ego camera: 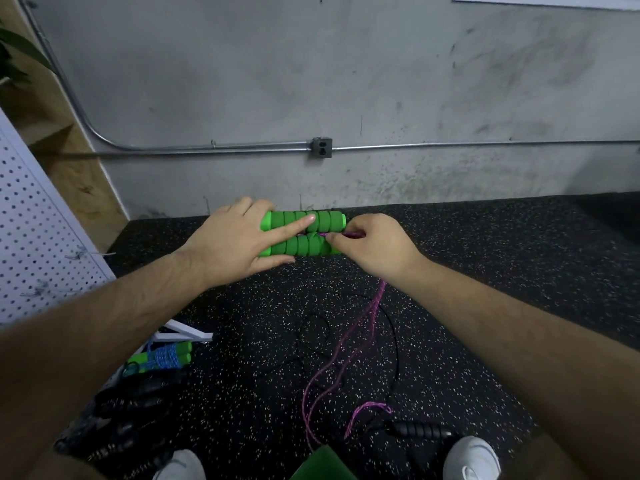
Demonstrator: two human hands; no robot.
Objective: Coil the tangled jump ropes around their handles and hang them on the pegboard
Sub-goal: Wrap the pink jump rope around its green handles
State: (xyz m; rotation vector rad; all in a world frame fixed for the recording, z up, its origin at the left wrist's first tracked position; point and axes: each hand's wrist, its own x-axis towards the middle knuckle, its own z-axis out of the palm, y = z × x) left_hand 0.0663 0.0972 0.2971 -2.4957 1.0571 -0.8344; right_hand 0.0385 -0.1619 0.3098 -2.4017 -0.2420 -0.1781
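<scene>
two green handles (329, 220) in left hand (228, 241), right hand (378, 248) pinches purple rope (379, 292), black rope (396, 341) crossing

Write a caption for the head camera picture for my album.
Left hand holds two green handles side by side while the right hand pinches the purple rope at their ends.

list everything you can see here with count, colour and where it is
green handles: 2, green, side by side, centre
purple rope: 1, purple, from handles down to floor
coiled rope: 1, blue, green handles, floor lower left
black handle: 1, black, floor near bottom
black cord: 1, black, looped on floor
pegboard: 1, white, left edge
conduit: 1, grey, along wall
shoes: 2, white, bottom edge
left hand: 1, grips green handles
right hand: 1, pinches purple rope
</scene>
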